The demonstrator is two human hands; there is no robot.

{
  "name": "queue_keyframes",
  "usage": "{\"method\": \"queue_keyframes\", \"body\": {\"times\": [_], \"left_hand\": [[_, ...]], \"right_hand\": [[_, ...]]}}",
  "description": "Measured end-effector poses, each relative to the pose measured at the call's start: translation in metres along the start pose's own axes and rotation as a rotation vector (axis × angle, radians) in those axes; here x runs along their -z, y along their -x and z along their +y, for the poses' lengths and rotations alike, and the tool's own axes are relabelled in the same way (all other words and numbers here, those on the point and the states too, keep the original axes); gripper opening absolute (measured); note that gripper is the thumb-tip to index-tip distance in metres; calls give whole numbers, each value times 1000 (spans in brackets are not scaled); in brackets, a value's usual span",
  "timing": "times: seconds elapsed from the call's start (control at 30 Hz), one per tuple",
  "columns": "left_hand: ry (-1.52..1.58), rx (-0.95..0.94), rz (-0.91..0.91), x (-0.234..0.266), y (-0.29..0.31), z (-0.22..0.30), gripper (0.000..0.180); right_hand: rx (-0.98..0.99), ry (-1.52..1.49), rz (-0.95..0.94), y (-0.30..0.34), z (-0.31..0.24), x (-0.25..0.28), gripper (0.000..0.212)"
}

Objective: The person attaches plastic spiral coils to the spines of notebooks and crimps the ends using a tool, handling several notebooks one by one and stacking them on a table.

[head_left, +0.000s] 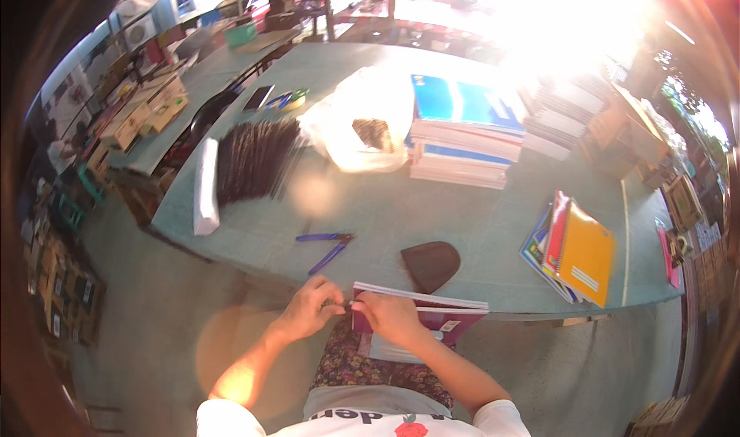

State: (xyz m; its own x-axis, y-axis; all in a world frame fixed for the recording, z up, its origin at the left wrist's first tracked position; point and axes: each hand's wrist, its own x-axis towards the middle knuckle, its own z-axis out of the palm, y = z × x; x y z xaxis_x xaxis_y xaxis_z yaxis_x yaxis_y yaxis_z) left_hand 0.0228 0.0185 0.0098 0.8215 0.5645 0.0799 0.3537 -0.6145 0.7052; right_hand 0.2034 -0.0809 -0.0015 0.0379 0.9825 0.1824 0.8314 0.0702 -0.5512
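At the table's near edge, my right hand (389, 316) grips a thick purple notebook (465, 323), held upright with its white page edges facing up. My left hand (314, 307) is at the notebook's left corner, its thumb and fingers pinched together. Whatever those fingers hold is too small to make out. Beyond the left hand lies a pair of blue-handled pliers (344, 239) with its handles spread. A dark brown, half-round flat piece (432, 266) rests just past the notebook.
Spiral notebooks with yellow covers (587, 252) lie at the right. Farther back are a blue-topped stack of books (462, 105), a white plastic bag (351, 148) and many dark thin coils (254, 159) beside a long white block (206, 186). A phone (258, 98) lies at the far left.
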Motion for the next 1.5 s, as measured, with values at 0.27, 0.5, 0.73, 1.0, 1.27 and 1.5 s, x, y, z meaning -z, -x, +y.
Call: {"method": "queue_keyframes", "body": {"times": [0.27, 0.5, 0.73, 1.0, 1.27, 1.5], "left_hand": [[135, 110, 131, 8, -78, 25, 53], [-299, -92, -155, -76, -183, 34, 64], [386, -127, 433, 33, -68, 94, 43], [-351, -48, 293, -38, 26, 26, 40], [-272, -252, 599, -22, 4, 29, 44], [-155, -100, 372, -57, 15, 16, 34]], "right_hand": [[25, -124, 115, 7, 2, -1, 16], [163, -97, 277, 9, -13, -1, 18], [-116, 162, 179, 71, 44, 51, 19], [-95, 32, 271, 50, 41, 52, 14], [-150, 70, 296, 64, 47, 46, 10], [-96, 66, 354, 59, 43, 48, 11]]}}
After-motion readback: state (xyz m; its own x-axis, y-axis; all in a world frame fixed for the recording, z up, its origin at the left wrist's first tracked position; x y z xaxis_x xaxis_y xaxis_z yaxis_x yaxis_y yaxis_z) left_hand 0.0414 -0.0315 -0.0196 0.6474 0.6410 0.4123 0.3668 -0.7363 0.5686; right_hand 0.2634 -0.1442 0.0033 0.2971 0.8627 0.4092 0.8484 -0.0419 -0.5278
